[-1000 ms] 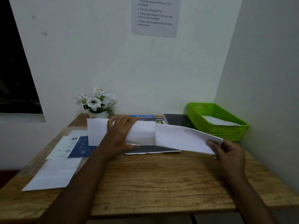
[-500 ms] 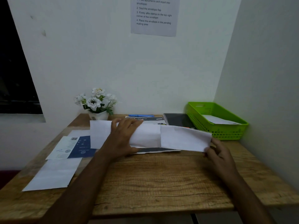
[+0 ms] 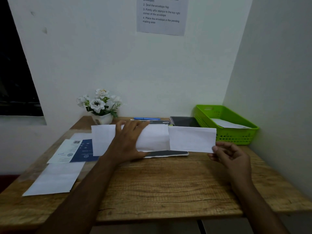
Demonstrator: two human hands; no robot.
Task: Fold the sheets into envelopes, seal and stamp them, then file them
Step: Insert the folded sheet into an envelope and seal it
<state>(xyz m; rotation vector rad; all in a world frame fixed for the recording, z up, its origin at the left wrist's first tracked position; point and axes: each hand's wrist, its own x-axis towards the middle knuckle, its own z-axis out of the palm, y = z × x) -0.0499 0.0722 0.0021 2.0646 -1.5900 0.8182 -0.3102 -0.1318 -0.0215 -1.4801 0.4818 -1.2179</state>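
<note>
The sheet (image 3: pixel 155 139), white and part-folded, lies across the far middle of the worktop (image 3: pixel 168 183). The left hand (image 3: pixel 128 141) rests on its middle with fingers stretched flat, pressing it down. The right hand (image 3: pixel 231 156) pinches the sheet's near right corner between thumb and fingertips, so the folded flap stands just left of that hand. Beyond the right hand sits a green basket (image 3: pixel 236 137) with a white paper (image 3: pixel 228 124) inside. Left of the left hand lie a blue-and-white leaflet (image 3: pixel 74 151) and a plain white page (image 3: pixel 55 179). Beyond its fingertips are a blue pen (image 3: pixel 146 118) and a pot of white flowers (image 3: pixel 101 105).
</note>
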